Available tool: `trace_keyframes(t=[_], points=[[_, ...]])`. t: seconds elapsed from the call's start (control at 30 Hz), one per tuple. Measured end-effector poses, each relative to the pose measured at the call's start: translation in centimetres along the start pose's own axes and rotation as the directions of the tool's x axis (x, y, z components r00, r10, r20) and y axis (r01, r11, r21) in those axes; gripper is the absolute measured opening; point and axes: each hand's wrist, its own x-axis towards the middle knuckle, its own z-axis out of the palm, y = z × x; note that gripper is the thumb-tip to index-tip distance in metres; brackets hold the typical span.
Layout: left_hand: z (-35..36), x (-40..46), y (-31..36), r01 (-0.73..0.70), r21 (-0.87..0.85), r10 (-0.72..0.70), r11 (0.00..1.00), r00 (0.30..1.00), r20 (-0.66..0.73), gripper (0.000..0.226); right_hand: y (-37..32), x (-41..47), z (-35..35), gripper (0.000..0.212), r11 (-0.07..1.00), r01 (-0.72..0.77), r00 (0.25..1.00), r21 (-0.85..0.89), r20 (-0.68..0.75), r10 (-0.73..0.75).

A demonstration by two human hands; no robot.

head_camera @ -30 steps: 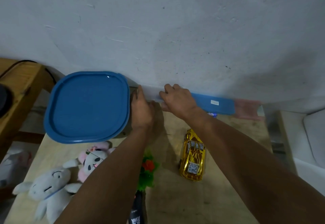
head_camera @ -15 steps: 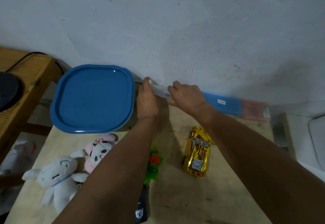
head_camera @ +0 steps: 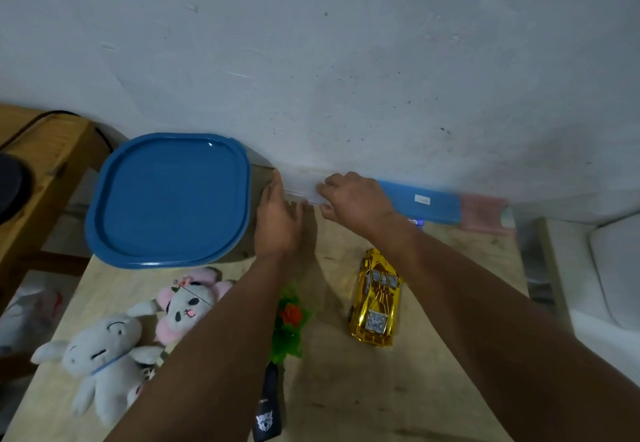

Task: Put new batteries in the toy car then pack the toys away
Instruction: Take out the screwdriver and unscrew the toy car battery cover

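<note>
Gold, mirror-bright plastic marks the toy car (head_camera: 375, 297), which lies on the pale wooden table (head_camera: 433, 372) near the right forearm, untouched. Both hands work at the far edge against the wall. The left hand (head_camera: 278, 223) lies with its fingers fairly straight beside a translucent, whitish box (head_camera: 301, 187), and the right hand (head_camera: 356, 200) curls over that box's edge, seemingly gripping it. I judge this a fetching step, probably for batteries. Next the box must come clear of the wall and open. Left of it sits a smooth blue lid (head_camera: 169, 199); two soft plush toys (head_camera: 138, 334) lie nearer.
</note>
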Motion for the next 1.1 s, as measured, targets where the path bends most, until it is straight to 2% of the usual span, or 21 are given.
trace_keyframes(t=[0.1,0.23,0.43,0.57,0.63,0.77,0.87,0.97,1.1], points=[[-0.2,0.2,0.2,0.014,-0.061,-0.015,0.998,1.000,-0.016,0.058,-0.3,0.2,0.0,0.034,1.000,-0.005,1.000,0.002,-0.013,0.005],[-0.4,0.3,0.3,0.073,-0.152,-0.075,0.986,0.997,-0.006,0.063,-0.4,0.2,0.3,0.033,1.000,0.005,0.999,-0.009,-0.041,-0.006],[-0.1,0.5,1.3,0.111,-0.149,-0.116,0.983,0.993,-0.028,0.057,0.9,0.2,-0.3,0.036,0.998,0.029,0.991,0.049,-0.131,-0.022],[-0.2,0.4,1.6,0.136,-0.090,-0.134,0.987,0.991,0.028,0.098,1.6,0.1,-1.1,0.031,0.991,-0.001,0.969,0.130,-0.246,0.034],[-0.3,0.1,1.8,0.136,-0.041,-0.134,0.990,0.990,0.041,0.104,1.9,-0.2,-1.5,0.023,0.992,-0.062,0.941,0.113,-0.325,0.096],[-0.3,-0.3,2.0,0.096,-0.028,-0.097,0.995,0.995,-0.024,0.074,2.3,-0.7,-1.5,0.009,0.979,-0.148,0.910,0.142,-0.369,0.191],[-0.4,-0.3,2.0,0.083,-0.001,-0.083,0.997,0.996,-0.034,0.054,2.2,-1.0,-0.6,0.013,0.957,-0.127,0.917,0.262,-0.336,0.214],[-0.7,-0.4,2.0,0.090,0.028,-0.090,0.996,0.996,-0.030,0.051,1.8,-1.1,-0.3,0.032,0.942,-0.094,0.943,0.323,-0.274,0.189],[-0.8,-0.4,2.2,0.109,0.075,-0.108,0.991,0.994,-0.017,0.048,1.6,-0.9,0.1,0.027,0.941,-0.046,0.954,0.335,-0.266,0.141]])
